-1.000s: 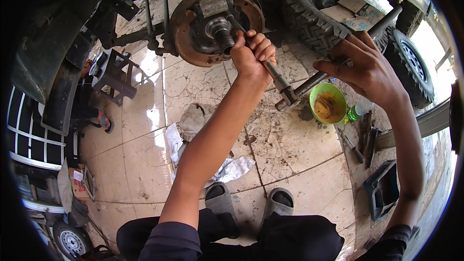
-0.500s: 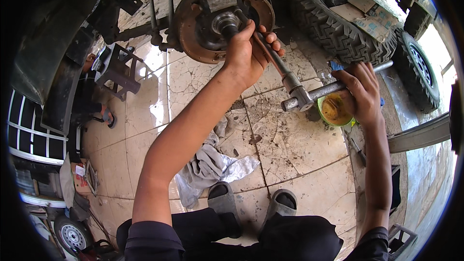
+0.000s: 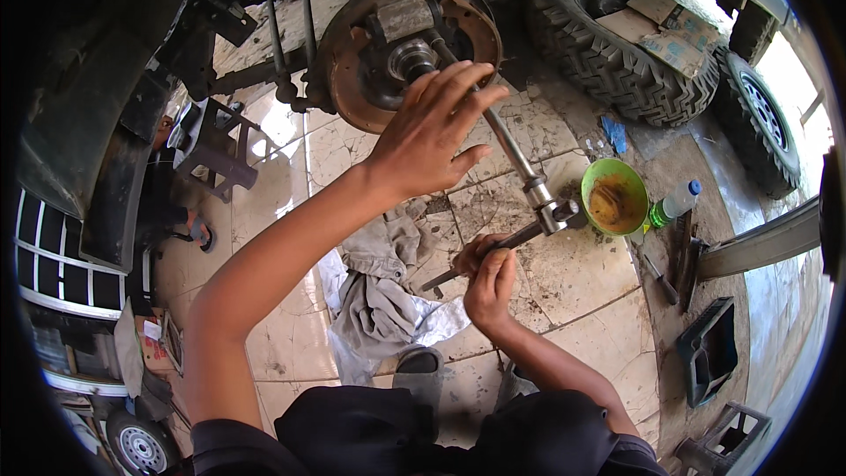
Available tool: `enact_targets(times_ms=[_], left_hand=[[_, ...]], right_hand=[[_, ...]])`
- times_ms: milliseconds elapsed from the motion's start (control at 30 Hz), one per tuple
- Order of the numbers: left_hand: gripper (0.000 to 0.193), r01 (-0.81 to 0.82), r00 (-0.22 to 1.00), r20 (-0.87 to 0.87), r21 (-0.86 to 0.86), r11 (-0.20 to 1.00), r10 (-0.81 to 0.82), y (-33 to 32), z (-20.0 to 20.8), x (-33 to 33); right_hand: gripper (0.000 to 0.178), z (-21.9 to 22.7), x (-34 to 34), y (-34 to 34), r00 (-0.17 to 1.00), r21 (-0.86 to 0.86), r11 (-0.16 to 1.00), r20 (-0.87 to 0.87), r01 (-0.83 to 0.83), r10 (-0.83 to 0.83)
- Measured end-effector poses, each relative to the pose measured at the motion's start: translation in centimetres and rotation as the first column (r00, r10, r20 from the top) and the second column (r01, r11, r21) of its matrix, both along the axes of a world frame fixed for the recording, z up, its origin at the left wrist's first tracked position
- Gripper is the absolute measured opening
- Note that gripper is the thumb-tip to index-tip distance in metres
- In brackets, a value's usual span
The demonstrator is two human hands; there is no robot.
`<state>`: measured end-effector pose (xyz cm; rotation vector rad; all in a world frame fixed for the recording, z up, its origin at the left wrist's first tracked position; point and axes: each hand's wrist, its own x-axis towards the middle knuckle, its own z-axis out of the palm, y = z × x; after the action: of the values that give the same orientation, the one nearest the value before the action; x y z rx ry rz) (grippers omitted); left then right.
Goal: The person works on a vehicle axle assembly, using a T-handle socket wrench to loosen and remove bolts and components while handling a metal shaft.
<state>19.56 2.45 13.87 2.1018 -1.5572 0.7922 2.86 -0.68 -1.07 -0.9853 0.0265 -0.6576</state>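
Observation:
A long steel socket extension bar [image 3: 508, 141] slopes from the hub of a rusty brake drum assembly [image 3: 352, 88] down toward me. Its lower end carries a sliding T-handle [image 3: 526, 235], set crosswise through the head. My right hand [image 3: 491, 286] is closed round the handle's left part, and the handle's tip pokes out beyond the fingers. Over the bar's upper part my left hand [image 3: 427, 137] is held with fingers stretched and thumb apart, not wrapped round it. Whether its palm touches the bar cannot be made out. The bar's far end sits at the hub's lower right, partly hidden.
Right of the handle stand a green bowl [image 3: 614, 198] of brownish stuff and a plastic bottle [image 3: 677, 200]. Large tyres [image 3: 634, 79] lie behind. Grey rags [image 3: 379, 300] cover tiles near my feet. A dark stool [image 3: 216, 150] and another person's foot [image 3: 201, 231] are at left.
The T-handle has swung round from pointing right to pointing lower left, with my right hand on it. My left hand has loosened from the bar and spread its fingers.

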Motion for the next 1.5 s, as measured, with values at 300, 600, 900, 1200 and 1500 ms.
enact_targets(times_ms=[300,600,900,1200,1500], left_hand=[[0.037,0.35,0.935,0.097,-0.1,0.931,-0.341,-3.1,-0.3,1.8],[0.028,0.457,0.886,-0.004,-0.155,0.876,-0.463,-3.0,-1.8,-0.1],[0.025,0.389,0.917,0.035,-0.288,0.875,-0.396,-3.0,-1.1,1.7],[0.026,0.392,0.915,0.051,-0.355,0.849,-0.401,-3.4,-0.4,3.0],[0.031,0.384,0.92,0.059,-0.321,0.866,-0.387,-3.8,-1.2,3.7]], right_hand=[[0.032,3.0,-2.5,-0.8,0.989,-0.036,0.989,0.033,-0.141,0.142],[0.02,7.9,-4.8,-15.9,0.949,-0.991,0.094,0.063,0.096,-0.309],[0.031,18.1,-0.5,-19.4,0.928,-0.879,-0.435,0.308,0.194,-0.208],[0.029,19.7,0.7,-19.5,0.919,-0.854,-0.47,0.346,0.225,-0.189],[0.014,23.8,1.6,-19.9,0.917,-0.676,-0.68,0.398,0.285,-0.011]])
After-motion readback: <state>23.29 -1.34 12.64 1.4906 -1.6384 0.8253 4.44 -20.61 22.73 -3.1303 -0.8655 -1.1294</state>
